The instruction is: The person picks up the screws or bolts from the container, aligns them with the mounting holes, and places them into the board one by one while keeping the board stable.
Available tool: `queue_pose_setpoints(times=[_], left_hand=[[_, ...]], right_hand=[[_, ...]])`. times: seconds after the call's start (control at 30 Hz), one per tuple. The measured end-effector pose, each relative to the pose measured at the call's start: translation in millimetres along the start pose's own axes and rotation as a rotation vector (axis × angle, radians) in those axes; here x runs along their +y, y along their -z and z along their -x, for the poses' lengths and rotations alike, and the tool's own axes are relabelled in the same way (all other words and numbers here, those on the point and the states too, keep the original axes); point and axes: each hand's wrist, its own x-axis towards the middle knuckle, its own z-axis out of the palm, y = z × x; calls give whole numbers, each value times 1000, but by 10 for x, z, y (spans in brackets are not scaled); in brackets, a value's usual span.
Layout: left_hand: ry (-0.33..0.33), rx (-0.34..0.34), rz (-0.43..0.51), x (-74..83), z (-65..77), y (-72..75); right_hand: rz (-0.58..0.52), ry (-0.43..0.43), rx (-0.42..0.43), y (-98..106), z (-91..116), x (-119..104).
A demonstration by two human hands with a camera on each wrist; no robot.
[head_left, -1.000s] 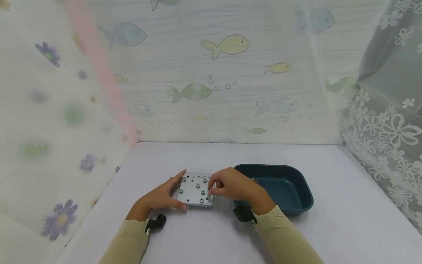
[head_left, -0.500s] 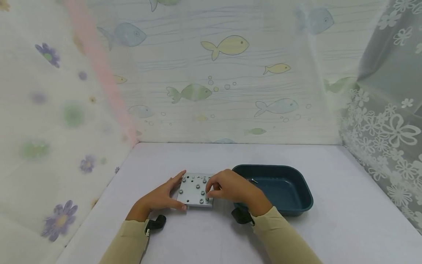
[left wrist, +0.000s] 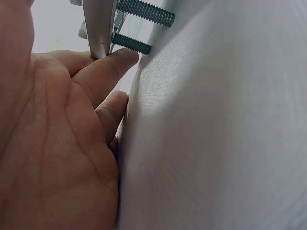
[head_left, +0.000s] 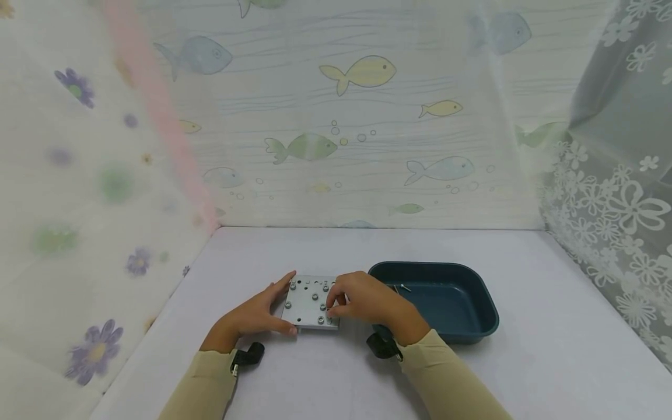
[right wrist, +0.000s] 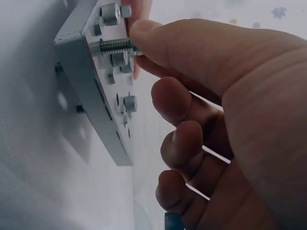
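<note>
- Steadies a silver metal plate (head_left: 304, 311) on the white-covered desk (head_left: 325, 379), nearer the left edge than the right and well short of the far edge.
- Spreads the left hand (head_left: 257, 315) along the plate's left side, thumb at the near-left corner, fingers reaching to the far-left corner; grips across the edges, probably to prevent sliding or tipping.
- Pinches a screw (right wrist: 115, 45) between thumb and forefinger of the right hand (head_left: 367, 297), threads toward the plate, presumably for straight entry; curls the remaining fingers loosely back, likely to spare the neighbouring hardware.
- Brings the threaded tip to a hole near the plate's right edge; cannot tell how deeply seated.
- Sits raised above the desk, with fitted screws (head_left: 315, 297) standing on top and threaded ends (left wrist: 146, 12) projecting below, perhaps serving as feet; cannot tell about contact at each one.
- Places a dark blue tray (head_left: 457, 300) just right of the plate, toward the desk's right edge, apparently for easy reach; holds loose screws (head_left: 405, 287) near the tray's left end.
- Shows no readable brand, label or writing on plate, tray or wrist cameras (head_left: 251, 354); offers only printed fish and flowers on the surrounding sheets (head_left: 367, 175).
</note>
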Motion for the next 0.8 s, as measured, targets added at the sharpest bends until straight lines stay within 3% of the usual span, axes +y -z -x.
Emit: queue_pose_setpoints(times=[0.8], left_hand=[[-4,5,11,-17,-12,-11]], right_hand=[[38,-20,-17,-98,-34,7]])
